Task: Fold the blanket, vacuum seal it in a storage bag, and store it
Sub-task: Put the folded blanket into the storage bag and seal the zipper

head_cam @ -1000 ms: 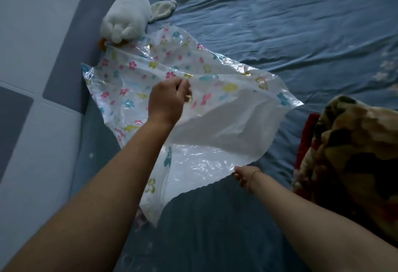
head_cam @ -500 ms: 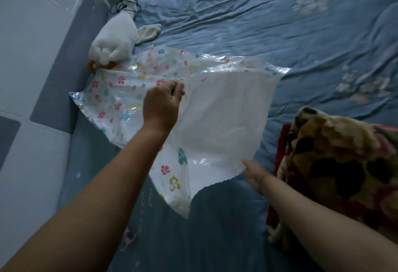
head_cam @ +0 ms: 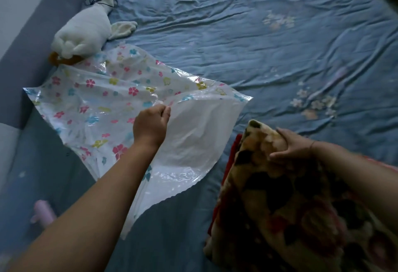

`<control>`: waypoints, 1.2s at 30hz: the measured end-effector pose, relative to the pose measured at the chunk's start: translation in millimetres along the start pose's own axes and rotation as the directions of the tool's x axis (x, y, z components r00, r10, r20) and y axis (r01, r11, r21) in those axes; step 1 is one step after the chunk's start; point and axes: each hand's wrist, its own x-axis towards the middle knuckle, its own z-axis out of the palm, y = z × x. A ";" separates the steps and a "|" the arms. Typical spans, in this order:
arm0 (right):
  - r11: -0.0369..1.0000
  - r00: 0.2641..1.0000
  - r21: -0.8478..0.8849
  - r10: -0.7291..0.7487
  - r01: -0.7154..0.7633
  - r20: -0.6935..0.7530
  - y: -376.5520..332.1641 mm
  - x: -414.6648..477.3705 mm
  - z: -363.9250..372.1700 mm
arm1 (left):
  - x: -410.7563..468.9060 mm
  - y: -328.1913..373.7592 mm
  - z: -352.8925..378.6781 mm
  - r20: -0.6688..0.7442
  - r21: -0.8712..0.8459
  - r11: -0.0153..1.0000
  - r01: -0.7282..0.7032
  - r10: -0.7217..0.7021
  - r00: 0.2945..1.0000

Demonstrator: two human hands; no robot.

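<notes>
Left hand (head_cam: 150,125) pinches the floral vacuum storage bag (head_cam: 103,108) top layer, mouth lifted; right hand (head_cam: 293,147) fingers curl on the folded blanket (head_cam: 280,207) beside it. Risk: one-handed blanket unfolds, snags mouth.

No readable text or numbers anywhere (the storage bag (head_cam: 97,99) bears only flowers).

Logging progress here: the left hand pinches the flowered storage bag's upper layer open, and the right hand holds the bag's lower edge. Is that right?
Not quite. The head view shows the left hand pinching open the upper layer of the flowered storage bag, but the right hand grips the top of the folded blanket, not the bag's lower edge.
</notes>
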 end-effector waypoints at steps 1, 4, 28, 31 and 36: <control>0.999 0.999 0.051 -0.004 0.001 0.048 8.0 6.9 -0.5 | 0.6 3.3 6.1 -0.004 -0.001 1.000 0.020 -0.020 1.000; 0.987 0.984 0.155 -0.077 0.052 0.162 8.1 30.4 -7.0 | 3.8 10.6 24.0 -0.021 -0.001 0.997 0.076 -0.076 0.997; 0.967 0.846 0.228 -0.218 0.118 0.487 -10.0 155.5 20.3 | 20.2 2.3 70.5 0.121 -0.103 0.973 0.208 -0.195 0.973; 0.900 0.832 0.385 -0.366 0.202 0.418 -9.8 123.5 7.3 | 5.1 13.4 65.8 0.130 -0.071 0.977 0.199 -0.188 0.974; 0.757 0.829 0.617 -0.475 0.214 0.295 -9.9 74.1 -8.7 | -23.6 42.2 49.3 0.118 -0.092 0.977 0.193 -0.182 0.976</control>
